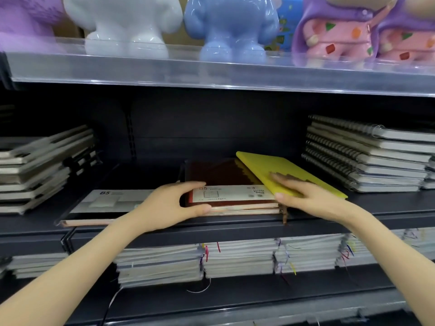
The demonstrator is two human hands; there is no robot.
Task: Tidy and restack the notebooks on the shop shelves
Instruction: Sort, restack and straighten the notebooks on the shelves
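On the middle shelf (235, 223) lies a short stack of dark red B5 notebooks (226, 177) with a white paper band. My left hand (171, 205) grips the stack's front left corner, fingers on top and thumb along the front edge. A yellow notebook (277, 170) rests tilted on the stack's right side, and my right hand (303, 196) holds its near end, fingers on the cover and thumb below. A black B5 notebook (110, 203) lies flat to the left.
Spiral-bound notebooks (367, 156) are piled at the right of this shelf, and a slumped pile of grey notebooks (42, 170) at the left. Several stacks with ribbon markers (237, 257) fill the shelf below. Glossy figurines (230, 27) stand on the shelf above.
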